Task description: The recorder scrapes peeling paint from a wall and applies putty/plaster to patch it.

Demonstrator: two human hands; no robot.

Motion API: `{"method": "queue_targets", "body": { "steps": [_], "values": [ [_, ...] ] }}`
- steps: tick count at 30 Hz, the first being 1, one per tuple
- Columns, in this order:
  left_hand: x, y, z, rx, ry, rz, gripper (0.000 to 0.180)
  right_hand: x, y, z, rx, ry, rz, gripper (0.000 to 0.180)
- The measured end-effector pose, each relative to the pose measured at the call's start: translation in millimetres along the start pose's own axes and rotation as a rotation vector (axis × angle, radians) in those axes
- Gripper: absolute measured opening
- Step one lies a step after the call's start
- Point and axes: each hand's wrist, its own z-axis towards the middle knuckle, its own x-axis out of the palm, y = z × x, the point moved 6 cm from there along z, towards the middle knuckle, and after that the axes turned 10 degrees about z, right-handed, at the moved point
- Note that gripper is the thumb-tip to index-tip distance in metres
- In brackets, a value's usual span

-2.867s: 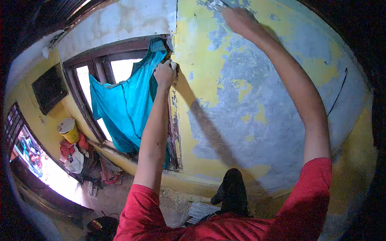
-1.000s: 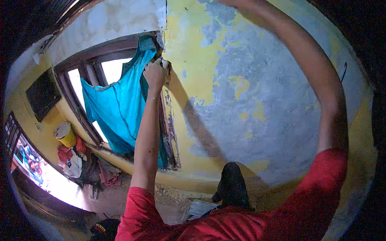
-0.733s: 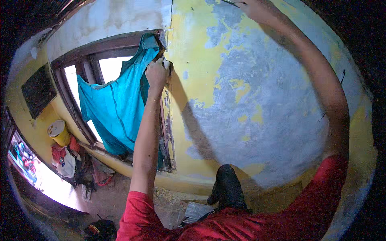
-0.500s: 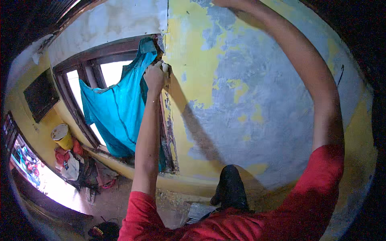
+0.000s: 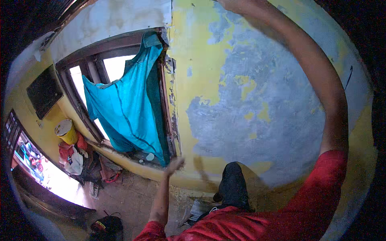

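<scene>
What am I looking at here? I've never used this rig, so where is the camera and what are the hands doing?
It is one wide fisheye camera worn on a person's head, so straight edges bend near the rim. The red sleeves at the bottom are the person's own. The left hand is low and open, holding nothing, near the bottom of the window frame. The right hand is raised to the top edge against the peeling yellow wall; whether it holds anything cannot be told. A turquoise cloth hangs over the window. A yellow bucket stands lower left.

floor (image 5: 132, 201): bare, dusty | on it: black bag (image 5: 105, 227), clothes heap (image 5: 72, 156), yellow bucket (image 5: 66, 131)
</scene>
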Motion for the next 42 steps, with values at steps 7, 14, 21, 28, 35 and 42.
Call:
{"method": "queue_targets", "body": {
  "steps": [7,14,21,28,35,42],
  "values": [
    [77,285,-214,-0.740,0.189,0.163,0.050,79,-12,-61,-0.141,-0.021,-0.018,0.027],
    [60,291,-171,-0.676,0.131,0.218,0.051,51,19,-36,-0.032,-0.098,0.192,0.027],
    [21,194,-61,-0.362,-0.055,0.429,0.051,86,4,-74,-0.027,0.002,0.155,0.034],
    [59,260,-110,-0.567,0.033,0.129,0.045,85,44,-33,-0.179,-0.091,0.040,0.038],
    [79,313,-230,-0.830,0.148,0.122,0.044,70,42,-65,-0.106,0.212,0.085,0.023],
    [57,298,-193,-0.732,0.093,0.163,0.043,74,49,-53,-0.233,0.013,0.134,0.024]
  ]
}}
